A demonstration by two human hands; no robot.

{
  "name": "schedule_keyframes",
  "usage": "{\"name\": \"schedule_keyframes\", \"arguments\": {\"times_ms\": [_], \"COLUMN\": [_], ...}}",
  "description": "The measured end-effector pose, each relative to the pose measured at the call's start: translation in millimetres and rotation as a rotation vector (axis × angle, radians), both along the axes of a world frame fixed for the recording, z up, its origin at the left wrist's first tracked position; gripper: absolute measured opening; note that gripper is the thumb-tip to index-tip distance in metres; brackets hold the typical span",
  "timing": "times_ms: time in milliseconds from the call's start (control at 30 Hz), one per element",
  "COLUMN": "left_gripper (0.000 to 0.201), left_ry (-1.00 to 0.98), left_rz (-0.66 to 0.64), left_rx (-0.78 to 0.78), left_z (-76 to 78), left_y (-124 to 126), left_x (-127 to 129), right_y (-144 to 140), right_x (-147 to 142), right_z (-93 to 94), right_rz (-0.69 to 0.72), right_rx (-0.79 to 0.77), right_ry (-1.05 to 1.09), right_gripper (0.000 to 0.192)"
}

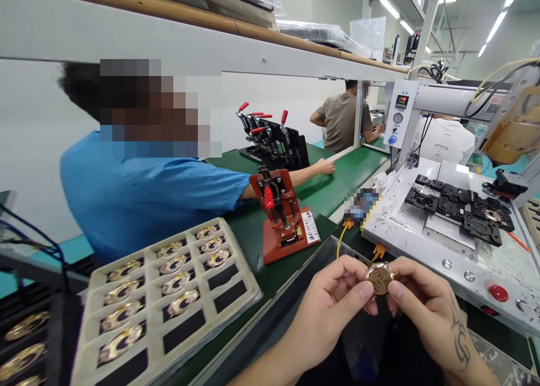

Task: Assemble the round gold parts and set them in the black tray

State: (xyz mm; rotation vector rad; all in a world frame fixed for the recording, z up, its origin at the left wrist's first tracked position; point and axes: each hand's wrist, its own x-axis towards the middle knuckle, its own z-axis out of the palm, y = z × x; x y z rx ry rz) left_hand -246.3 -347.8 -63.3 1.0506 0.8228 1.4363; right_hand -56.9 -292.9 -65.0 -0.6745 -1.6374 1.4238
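Between my two hands is a small round gold metal disc (380, 279) with a shiny rim, its engraved flat face turned up to me. My left hand (337, 301) pinches its left edge between thumb and fingers. On the opposite edge, my right hand (426, 304) pinches it the same way. The disc is held in the air above my lap, in front of the bench. To the left, a beige compartment tray (248, 282) holds several gold ring-shaped parts (183, 303) on black pads; some pads are bare.
A red toggle-clamp fixture (291, 242) stands on the green bench. Behind it are black clamp fixtures (274, 141). At right is a white machine (426, 251) with black moulds and a red button (498, 293). A co-worker in blue (160, 200) reaches across the bench.
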Motion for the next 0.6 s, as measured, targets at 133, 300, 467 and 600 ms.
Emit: {"name": "schedule_keyframes", "arguments": {"times_ms": [133, 300, 467, 600], "left_gripper": [0.033, 0.033, 0.032, 0.033], "left_ry": [-0.001, 0.000, -0.010, -0.019], "left_rz": [-0.015, -0.015, -0.018, -0.019], "left_rx": [-0.002, 0.000, -0.007, -0.007], "left_z": [0.7, -0.5, -2.7, -3.2], "left_y": [0.2, 0.8, 2.1, 2.1], "left_x": [0.2, -0.3, 0.4, 1.0], "right_y": [-0.7, -1.5, -1.3, -0.7], "right_x": [-0.1, -0.7, -0.5, -0.6], "right_z": [-0.1, 1.9, 3.2, 3.2], "right_rz": [0.001, -0.010, -0.014, -0.015], "right_rx": [0.010, 0.022, 0.032, 0.040], "right_ry": [0.000, 0.014, 0.032, 0.031], "right_gripper": [0.015, 0.012, 0.010, 0.009]}}
